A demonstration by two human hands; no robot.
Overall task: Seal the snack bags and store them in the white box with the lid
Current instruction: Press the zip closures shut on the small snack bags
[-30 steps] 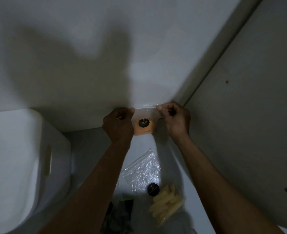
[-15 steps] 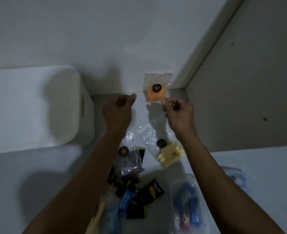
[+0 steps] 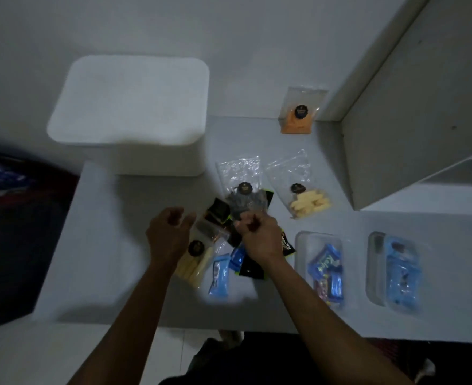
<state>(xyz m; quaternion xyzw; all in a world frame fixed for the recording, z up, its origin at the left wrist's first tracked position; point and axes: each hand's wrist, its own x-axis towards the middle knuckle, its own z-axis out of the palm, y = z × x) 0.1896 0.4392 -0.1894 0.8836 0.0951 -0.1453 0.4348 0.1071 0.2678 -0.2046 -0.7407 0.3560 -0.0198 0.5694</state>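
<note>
Both hands hover over the snack pile: left hand (image 3: 171, 234) loosely curled, holding nothing; right hand (image 3: 258, 236) curled, grip unclear; white box (image 3: 129, 112) stands lidded behind; orange snack bag (image 3: 298, 112) leans against the wall; dark-snack bag (image 3: 243, 195) lies just past the fingers.

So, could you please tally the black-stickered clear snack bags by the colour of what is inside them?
Bag of orange snacks: 1
Bags of pale yellow sticks: 2
Bag of dark snacks: 1
Total: 4
</note>
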